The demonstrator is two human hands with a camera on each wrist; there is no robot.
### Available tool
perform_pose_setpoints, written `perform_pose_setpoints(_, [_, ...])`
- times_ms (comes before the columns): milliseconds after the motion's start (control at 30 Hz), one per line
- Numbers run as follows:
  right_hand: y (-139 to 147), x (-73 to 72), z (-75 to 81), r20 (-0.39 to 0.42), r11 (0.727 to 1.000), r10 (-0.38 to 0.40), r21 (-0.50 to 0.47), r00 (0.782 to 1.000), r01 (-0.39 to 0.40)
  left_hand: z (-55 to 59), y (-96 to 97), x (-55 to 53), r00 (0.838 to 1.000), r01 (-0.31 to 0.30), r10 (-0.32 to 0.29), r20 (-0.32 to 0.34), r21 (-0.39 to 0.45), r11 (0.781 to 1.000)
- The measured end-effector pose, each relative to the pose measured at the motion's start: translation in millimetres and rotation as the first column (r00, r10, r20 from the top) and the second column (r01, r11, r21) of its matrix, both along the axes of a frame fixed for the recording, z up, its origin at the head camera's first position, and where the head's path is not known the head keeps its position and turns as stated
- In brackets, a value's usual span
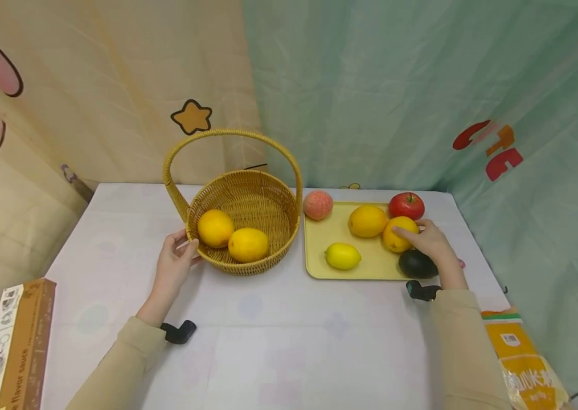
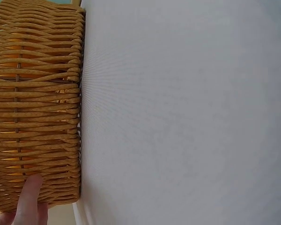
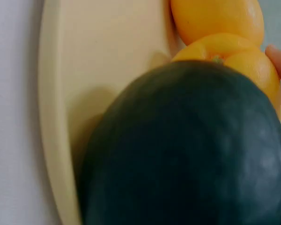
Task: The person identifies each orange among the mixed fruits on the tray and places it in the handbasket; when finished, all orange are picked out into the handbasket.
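My left hand (image 1: 173,267) rests against the left outer side of a wicker basket (image 1: 281,253) with a tall handle. In the left wrist view a fingertip (image 2: 32,185) touches the woven wall. Inside the basket lie a round orange-yellow fruit (image 1: 216,228) and an oval one (image 1: 248,245). My right hand (image 1: 434,245) holds an orange (image 1: 396,238) between thumb and fingers on the yellow tray (image 1: 314,267). Just below that hand lies a dark green avocado-like fruit (image 1: 415,264), which fills much of the right wrist view.
Also on the tray are an oval orange-yellow fruit (image 1: 368,221) and a lemon (image 1: 342,256). A peach (image 1: 318,205) and a red apple (image 1: 406,206) sit at its back edge. A pasta box (image 1: 24,341) stands left; an orange packet (image 1: 521,359) lies right. Curtains hang behind the table.
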State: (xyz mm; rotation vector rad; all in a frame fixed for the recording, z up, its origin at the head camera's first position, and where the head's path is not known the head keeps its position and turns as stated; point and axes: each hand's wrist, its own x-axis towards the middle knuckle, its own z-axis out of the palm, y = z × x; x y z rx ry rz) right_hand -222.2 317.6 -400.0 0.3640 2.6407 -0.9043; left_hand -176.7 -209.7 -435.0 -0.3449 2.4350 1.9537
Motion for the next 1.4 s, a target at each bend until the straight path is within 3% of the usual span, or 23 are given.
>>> perform_pose_setpoints(200, [3, 2.6, -2.3, 0.013, 1.0, 0.009, 0.002, 1.0, -0.009, -1.8, 1.0, -0.5, 1.0, 0.015, -0.015, 0.001, 0.01, 1.0])
perform_pose_setpoints(367, [4, 6.0, 0.5, -0.043, 0.999, -0.037, -0.001, 0.998, 0.037, -1.2, 3.9, -3.0, 1.0, 0.011, -0.011, -0.017, 0.012, 1.0])
perform_pose_setpoints(567, [5, 14.4, 14.4, -0.111, 0.993, -0.114, -0.048, 0.987, 0.109, -1.9, 8.5, -4.9, 1.0, 0.005, -0.005, -0.008, 0.033, 0.999])
perform_pose_setpoints(733, [-7, 21.0, 29.4, -0.195, 0.99, -0.121, -0.098, 0.973, 0.104, -1.6, 7.7, -3.5, 1.0, 0.003, -0.003, -0.008, 0.03, 1.0])
perform_pose_setpoints(900, [-33, 27.1, 41.6, -0.278, 0.979, -0.098, -0.2, 0.955, 0.042, -0.6, 4.4, -2.1, 1.0, 0.001, -0.001, 0.01, 0.014, 1.0])
perform_pose_setpoints(1033, [-63, 28.6, 47.0, -0.334, 0.961, -0.044, -0.271, 0.941, -0.051, -0.1, 3.2, -2.4, 1.0, 0.002, -0.002, 0.008, 0.009, 1.0])
perform_pose_setpoints(1267, [-127, 18.1, 46.9, -0.363, 0.917, 0.054, -0.352, 0.93, -0.19, -2.1, 0.4, -2.2, 1.0, -0.008, 0.008, 0.009, -0.007, 1.0])
perform_pose_setpoints(1400, [-163, 10.5, 41.8, -0.407, 0.873, 0.105, -0.4, 0.907, -0.28, -5.8, -0.8, -4.5, 1.0, -0.006, 0.006, 0.009, 0.001, 1.0])
